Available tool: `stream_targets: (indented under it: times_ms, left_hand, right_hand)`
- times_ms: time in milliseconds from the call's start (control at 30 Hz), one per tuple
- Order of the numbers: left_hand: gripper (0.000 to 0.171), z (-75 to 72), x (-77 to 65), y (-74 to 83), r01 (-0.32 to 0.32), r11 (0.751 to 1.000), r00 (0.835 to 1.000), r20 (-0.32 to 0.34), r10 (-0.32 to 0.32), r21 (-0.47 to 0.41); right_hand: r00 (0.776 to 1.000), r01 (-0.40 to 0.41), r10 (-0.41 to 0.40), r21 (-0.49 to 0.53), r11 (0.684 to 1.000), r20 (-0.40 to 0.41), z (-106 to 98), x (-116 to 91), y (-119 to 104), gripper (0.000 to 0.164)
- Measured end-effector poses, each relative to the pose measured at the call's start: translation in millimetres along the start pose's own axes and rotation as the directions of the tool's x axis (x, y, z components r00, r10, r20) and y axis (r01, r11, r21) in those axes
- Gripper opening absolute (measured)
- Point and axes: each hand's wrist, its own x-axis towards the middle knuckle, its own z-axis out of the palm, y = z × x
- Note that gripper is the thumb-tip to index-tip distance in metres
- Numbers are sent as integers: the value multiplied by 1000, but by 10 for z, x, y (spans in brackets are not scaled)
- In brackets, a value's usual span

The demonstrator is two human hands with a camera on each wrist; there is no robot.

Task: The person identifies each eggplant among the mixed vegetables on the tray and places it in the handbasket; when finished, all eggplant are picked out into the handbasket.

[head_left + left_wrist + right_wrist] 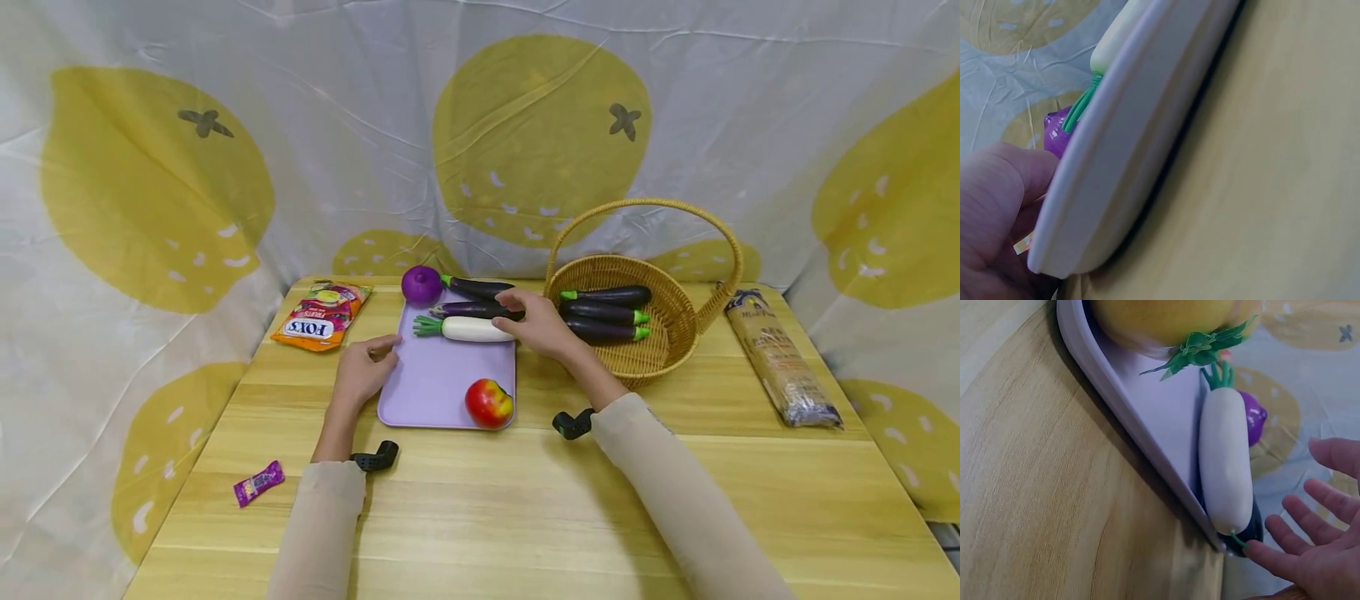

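Observation:
On the lilac tray (pixel 435 379) lies a white radish (pixel 478 330) with green leaf stubs, in front of two dark eggplants (pixel 480 289). My right hand (pixel 536 321) is spread over the tray's right side, its fingers apart and holding nothing. In the right wrist view its little finger is close to the radish's thin root; contact is unclear. At the tray's left rim is my left hand (pixel 363 371), loosely bent, fingertips against the edge. The left wrist view hides those fingertips behind the tray. A red-and-yellow fruit (pixel 489 404) with a green leafy top occupies the near right corner.
A wicker basket (pixel 678 362) with a tall handle holds several eggplants (pixel 607 296) to the right. A purple onion (pixel 422 285) is at the tray's back left. Around these are a FOX'S candy bag (pixel 321 317), a purple wrapped sweet (pixel 259 483) and a long clear-and-brown packet (pixel 780 358).

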Motion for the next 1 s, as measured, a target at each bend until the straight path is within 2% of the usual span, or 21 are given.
stream_targets:
  times_ms: [200,333,500,767,1000]
  left_hand:
    - [36,32,15,23,-21,1000,997,-71,22,17]
    - [35,40,16,31,-21,1000,996,-88,23,17]
    - [36,36,-3,35,-22,1000,997,-76,23,11]
    - [37,36,-21,32,-10,1000,998,-60,10,-3]
    - [37,20,-24,24,9,1000,999,-42,-10,-20]
  right_hand:
    - [1000,-2,1,-53,999,-13,39,81,33,48]
    - [1000,-13,12,-84,996,-12,53,132,46,47]
    - [1000,-24,23,-122,992,-10,80,190,61,45]
    - [999,-35,33,-238,971,-12,147,279,85,42]
    - [997,-70,77,-269,961,14,184,316,84,44]
